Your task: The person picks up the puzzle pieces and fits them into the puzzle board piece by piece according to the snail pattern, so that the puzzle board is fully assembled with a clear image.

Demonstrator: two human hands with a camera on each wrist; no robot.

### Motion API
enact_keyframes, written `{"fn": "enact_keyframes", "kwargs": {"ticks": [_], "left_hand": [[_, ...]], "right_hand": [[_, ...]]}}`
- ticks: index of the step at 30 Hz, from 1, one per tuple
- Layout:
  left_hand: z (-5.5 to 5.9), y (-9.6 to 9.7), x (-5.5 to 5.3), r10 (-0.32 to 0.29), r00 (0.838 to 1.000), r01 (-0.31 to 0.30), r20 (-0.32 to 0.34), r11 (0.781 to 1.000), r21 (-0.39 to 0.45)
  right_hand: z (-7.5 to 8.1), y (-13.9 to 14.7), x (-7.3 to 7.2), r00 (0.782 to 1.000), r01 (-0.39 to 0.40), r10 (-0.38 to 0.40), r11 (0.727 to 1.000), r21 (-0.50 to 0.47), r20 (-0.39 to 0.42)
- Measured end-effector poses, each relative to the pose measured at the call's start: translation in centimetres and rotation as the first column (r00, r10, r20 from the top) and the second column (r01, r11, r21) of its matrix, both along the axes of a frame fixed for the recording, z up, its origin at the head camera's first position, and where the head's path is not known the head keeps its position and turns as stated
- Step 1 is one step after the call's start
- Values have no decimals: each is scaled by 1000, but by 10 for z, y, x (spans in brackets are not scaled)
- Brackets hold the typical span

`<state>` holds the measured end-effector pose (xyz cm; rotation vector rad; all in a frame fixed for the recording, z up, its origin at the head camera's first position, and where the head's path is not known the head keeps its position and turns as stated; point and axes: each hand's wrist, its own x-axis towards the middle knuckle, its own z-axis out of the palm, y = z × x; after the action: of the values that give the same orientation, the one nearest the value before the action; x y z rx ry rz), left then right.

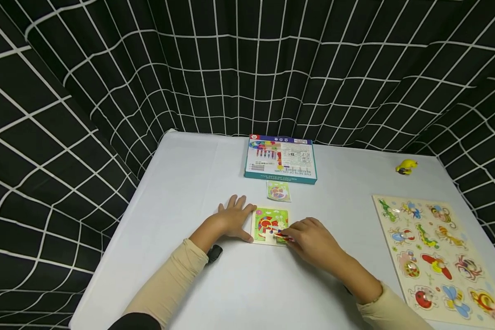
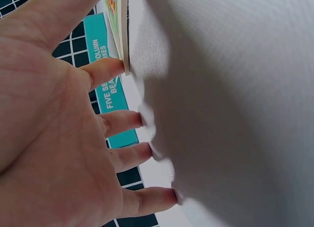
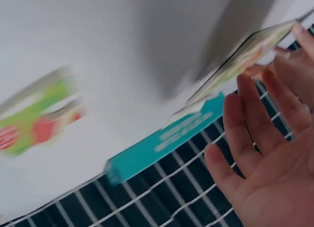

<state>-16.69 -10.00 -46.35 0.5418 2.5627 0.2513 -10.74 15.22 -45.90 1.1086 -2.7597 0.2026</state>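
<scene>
A small wooden jigsaw board (image 1: 272, 214) with a green and red picture lies in front of the person, with a pale gap showing in its lower part. The left hand (image 1: 232, 220) is spread flat beside it, thumb and forefinger at its left edge. In the left wrist view, the other fingertips of that hand (image 2: 64, 124) press on the tablecloth. At the lower right of the board, the right hand (image 1: 313, 240) pinches a jigsaw piece (image 1: 283, 236) with red on it. Its fingers cover much of the piece. In the right wrist view, the outer fingers (image 3: 250, 124) are extended beside the board.
A small picture card (image 1: 278, 191) lies behind the board, before a teal-edged box (image 1: 280, 160). At the right lies a large insect puzzle board (image 1: 408, 236), with a yellow toy (image 1: 406, 167) behind it. Black curtains with white grid lines (image 1: 247, 68) surround the white table (image 1: 181, 192).
</scene>
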Motion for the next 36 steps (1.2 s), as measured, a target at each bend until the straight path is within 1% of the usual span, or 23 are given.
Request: {"fn": "enact_keyframes", "kwargs": {"ticks": [4,8,13,17,22,27,32,36], "left_hand": [[1,1,-2,-5,1000,5,-2,1000,1],[3,2,-3,-1,1000,1,1,1000,-1],[6,4,-4,11,1000,-11,1,1000,-4],[8,4,-4,7,1000,-7,2,1000,-12],[5,3,-2,-3,1000,3,6,1000,-25],[1,2,1,-1,1000,1,1,1000,-14],[0,1,2,1,1000,-1,-10,1000,-5],[1,1,2,2,1000,-2,-14,1000,3]], "right_hand": [[-4,-13,-5,999,-39,39,999,8,-33],[-6,-19,-8,998,-61,62,998,18,-32],[-6,-23,-10,998,-55,57,997,50,-28],[-7,-25,-12,998,-50,52,997,61,-31],[-12,-29,-10,998,-50,53,996,76,-34],[-14,-32,-8,999,-42,45,993,106,-26],[-8,-24,-3,999,-32,31,997,72,11],[-1,-3,3,998,27,-30,998,59,48]]}}
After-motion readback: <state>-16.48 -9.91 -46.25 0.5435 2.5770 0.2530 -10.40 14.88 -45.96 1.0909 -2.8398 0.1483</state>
